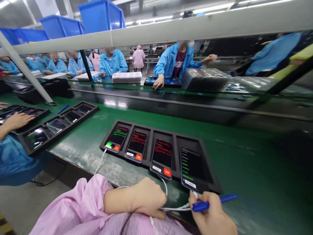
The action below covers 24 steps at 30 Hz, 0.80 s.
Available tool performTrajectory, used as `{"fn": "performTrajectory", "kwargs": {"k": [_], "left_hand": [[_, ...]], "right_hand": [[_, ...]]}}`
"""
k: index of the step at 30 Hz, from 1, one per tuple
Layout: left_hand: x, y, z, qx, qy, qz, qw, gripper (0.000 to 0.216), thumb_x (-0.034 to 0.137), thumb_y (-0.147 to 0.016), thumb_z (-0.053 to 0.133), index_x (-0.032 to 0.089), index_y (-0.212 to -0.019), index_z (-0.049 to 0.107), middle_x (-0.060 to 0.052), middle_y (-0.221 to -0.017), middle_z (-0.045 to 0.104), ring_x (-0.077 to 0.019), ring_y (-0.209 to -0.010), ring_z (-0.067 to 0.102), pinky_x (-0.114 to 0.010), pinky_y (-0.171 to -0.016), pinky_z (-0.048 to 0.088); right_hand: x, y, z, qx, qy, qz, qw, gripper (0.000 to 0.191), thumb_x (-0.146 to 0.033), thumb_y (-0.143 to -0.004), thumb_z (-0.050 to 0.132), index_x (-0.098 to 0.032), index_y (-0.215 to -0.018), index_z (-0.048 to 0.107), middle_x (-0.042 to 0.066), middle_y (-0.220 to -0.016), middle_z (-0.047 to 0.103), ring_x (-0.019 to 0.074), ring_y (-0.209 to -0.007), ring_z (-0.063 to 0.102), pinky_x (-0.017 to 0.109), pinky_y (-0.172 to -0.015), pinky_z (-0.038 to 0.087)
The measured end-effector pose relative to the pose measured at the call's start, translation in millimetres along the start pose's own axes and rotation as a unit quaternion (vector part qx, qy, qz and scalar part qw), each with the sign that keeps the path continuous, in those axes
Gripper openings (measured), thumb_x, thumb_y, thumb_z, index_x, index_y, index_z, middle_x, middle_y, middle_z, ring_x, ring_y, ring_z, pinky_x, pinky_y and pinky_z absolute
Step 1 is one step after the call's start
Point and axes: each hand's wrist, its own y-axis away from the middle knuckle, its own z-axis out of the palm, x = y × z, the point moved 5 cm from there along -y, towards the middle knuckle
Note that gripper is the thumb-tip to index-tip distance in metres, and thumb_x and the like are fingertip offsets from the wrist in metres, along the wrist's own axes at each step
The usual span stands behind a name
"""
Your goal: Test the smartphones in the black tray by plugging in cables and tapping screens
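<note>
Blue pen [201, 206] + wht plug [195, 194] pinched in my R hand [212, 212], table's [256, 169] near edge; L hand [150, 195] curled, can't tell grip.

Right fingers [212, 197] hold blue pen [201, 206], plug [195, 194] at rightmost phone [192, 166].

Four phones [160, 156] in near tray [207, 161], two pens [201, 206]

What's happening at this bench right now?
The person's right hand pinches a white plug at the lower end of the rightmost phone, with a blue pen also in that hand. Whether the plug is fully seated isn't clear. The left hand is curled near white cables; its grip is hidden. The black tray holds four phones, all with lit screens; the leftmost phone has a cable at its lower end.
</note>
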Motion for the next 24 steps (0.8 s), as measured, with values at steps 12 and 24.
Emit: {"fn": "performTrajectory", "kwargs": {"k": [12,24], "left_hand": [[0.9,-2.3,4.4,-0.039,0.012,-0.008,0.999,0.028,0.033,-0.094,0.062,0.009,-0.101,0.075,-0.018,-0.095,0.078,-0.0327,-0.088,0.077,-0.035,-0.071,0.060],[-1.2,-3.1,5.2,-0.080,0.029,-0.012,0.996,0.029,0.029,-0.097,0.054,0.008,-0.106,0.072,-0.019,-0.098,0.077,-0.0351,-0.095,0.076,-0.041,-0.080,0.060]], "right_hand": [[-5.1,-7.3,8.2,-0.008,-0.070,0.010,0.997,0.019,-0.045,-0.090,0.044,-0.029,-0.082,0.036,-0.003,-0.055,0.052,0.0210,-0.045,0.056,0.029,-0.049,0.039],[-16.0,-18.2,-0.7,0.004,-0.076,0.053,0.996,0.017,-0.042,-0.080,0.045,-0.028,-0.078,0.035,-0.005,-0.050,0.046,0.0178,-0.041,0.051,0.027,-0.045,0.034]]}}
